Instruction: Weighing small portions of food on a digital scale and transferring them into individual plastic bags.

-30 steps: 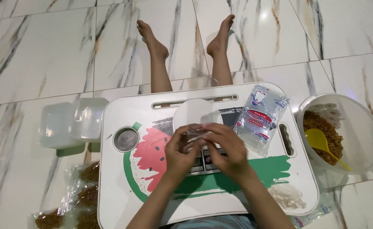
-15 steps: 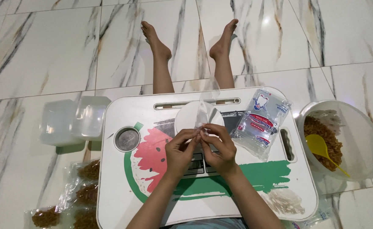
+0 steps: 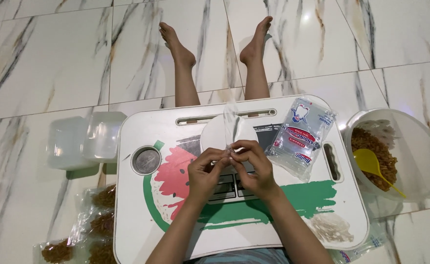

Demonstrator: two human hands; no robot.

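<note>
clear plastic bag (image 3: 232, 124) is pinched between left hand (image 3: 206, 172) and right hand (image 3: 255, 166), fingertips together, above the white table (image 3: 136, 225).

Home: marble floor (image 3: 53, 63), lap tray (image 3: 127, 234)

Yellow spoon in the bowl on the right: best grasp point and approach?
Take the yellow spoon by its thin handle, coming from above at the bowl's lower right. The handle slants up out of the brown food toward the rim, free and clear, while the broad scoop end lies on the food.
</note>
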